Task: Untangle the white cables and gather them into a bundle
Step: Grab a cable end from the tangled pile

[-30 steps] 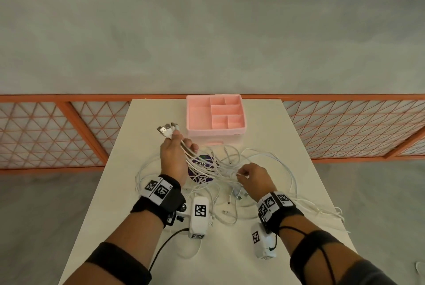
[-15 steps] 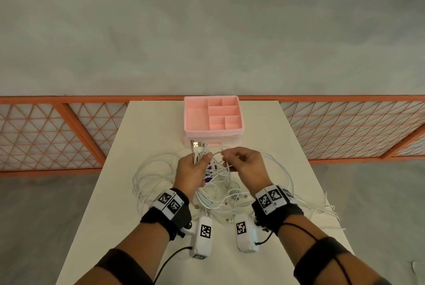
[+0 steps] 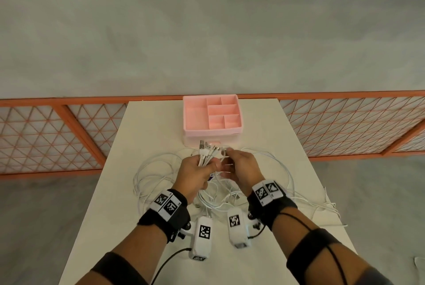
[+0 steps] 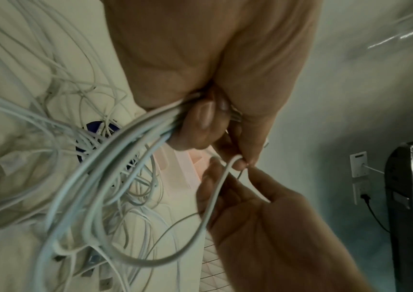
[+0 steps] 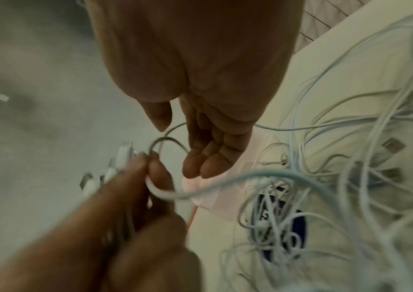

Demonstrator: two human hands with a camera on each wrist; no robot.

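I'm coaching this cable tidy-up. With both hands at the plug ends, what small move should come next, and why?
Probably tuck the cable end at the right hand into the left hand, beside the plug ends it already grips. The white cables otherwise trail loose over the table.

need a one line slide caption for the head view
Left hand grips a bunch of white cables, plugs up, right hand beside it, before a pink organizer tray.

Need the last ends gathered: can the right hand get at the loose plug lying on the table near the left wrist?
Probably yes: the right hand looks open, and the plug lies uncovered on the table; only slack cables lie nearby.
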